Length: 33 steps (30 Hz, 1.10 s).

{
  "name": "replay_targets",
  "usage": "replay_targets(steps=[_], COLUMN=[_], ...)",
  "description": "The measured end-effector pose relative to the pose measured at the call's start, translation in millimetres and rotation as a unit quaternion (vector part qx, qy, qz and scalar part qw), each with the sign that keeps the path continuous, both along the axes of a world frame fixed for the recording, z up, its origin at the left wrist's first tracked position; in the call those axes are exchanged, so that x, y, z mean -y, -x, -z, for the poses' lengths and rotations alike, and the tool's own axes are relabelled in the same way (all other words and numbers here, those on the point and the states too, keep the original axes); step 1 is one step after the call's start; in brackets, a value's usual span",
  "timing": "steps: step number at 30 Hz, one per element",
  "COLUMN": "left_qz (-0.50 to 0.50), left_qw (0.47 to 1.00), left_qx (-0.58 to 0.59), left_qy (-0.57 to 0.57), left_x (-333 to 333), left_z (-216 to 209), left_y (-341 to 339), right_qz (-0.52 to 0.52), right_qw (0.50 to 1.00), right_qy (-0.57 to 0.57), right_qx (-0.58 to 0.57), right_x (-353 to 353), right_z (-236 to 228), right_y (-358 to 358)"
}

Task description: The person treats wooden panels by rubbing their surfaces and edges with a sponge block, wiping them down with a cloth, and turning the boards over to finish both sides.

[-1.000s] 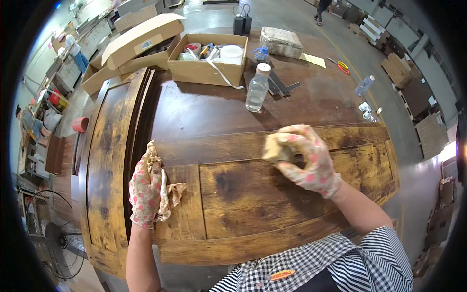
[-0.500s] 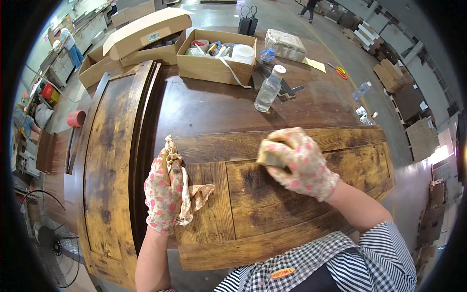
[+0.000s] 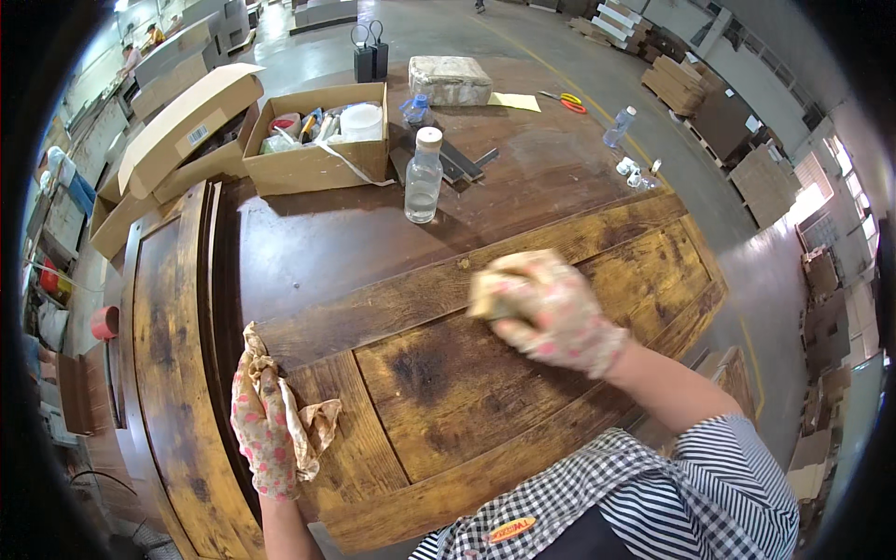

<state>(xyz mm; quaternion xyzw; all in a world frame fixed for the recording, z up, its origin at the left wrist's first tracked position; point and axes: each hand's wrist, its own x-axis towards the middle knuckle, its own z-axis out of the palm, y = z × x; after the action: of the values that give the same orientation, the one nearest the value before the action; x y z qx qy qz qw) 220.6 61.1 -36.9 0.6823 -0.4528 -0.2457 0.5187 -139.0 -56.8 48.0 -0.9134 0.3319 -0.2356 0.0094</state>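
Observation:
A brown wood-grain panel [image 3: 439, 397] with a framed, recessed middle lies in front of me. My left hand [image 3: 264, 434], in a floral glove, rests at its left end, closed on a crumpled, stained beige rag [image 3: 313, 431]. My right hand [image 3: 558, 315], gloved alike and slightly blurred, is over the recessed middle near its far edge. Its fingers are wrapped around a yellowish sponge-like pad [image 3: 483, 291], largely hidden by the hand. Dark patches mark the wood to the left of the pad.
Beyond the panel stand a clear bottle [image 3: 423, 182] and an open cardboard box [image 3: 313, 166] of supplies. Farther back are a wrapped block [image 3: 450, 81] and orange-handled scissors [image 3: 571, 105]. More panels [image 3: 168, 373] are stacked at left. Small white-capped bottles [image 3: 635, 173] sit near the right edge.
The view has swung, so the table and boxes appear farther left. My right hand has slid rightward along the panel with the pad. My left hand keeps the rag at the panel's left end.

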Motion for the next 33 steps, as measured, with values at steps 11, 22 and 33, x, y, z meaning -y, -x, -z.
replay_targets(steps=[11,22,33], left_qz=[-0.008,0.031,-0.021], left_qw=[0.999,0.998,0.999], left_qx=[-0.046,-0.014,-0.038], left_qy=[-0.015,0.055,0.011], left_x=[4.5,2.5,5.5], left_z=[-8.3,2.8,7.3], left_y=[0.7,-4.0,2.3], right_qz=[-0.097,0.269,-0.141], right_qw=[0.991,0.963,0.985], right_qy=[0.038,0.011,-0.037], right_qx=[0.084,-0.012,0.093], right_x=[-4.5,1.7,-7.5], right_z=[17.0,-6.6,8.3], right_y=[-63.3,111.9,-109.1])
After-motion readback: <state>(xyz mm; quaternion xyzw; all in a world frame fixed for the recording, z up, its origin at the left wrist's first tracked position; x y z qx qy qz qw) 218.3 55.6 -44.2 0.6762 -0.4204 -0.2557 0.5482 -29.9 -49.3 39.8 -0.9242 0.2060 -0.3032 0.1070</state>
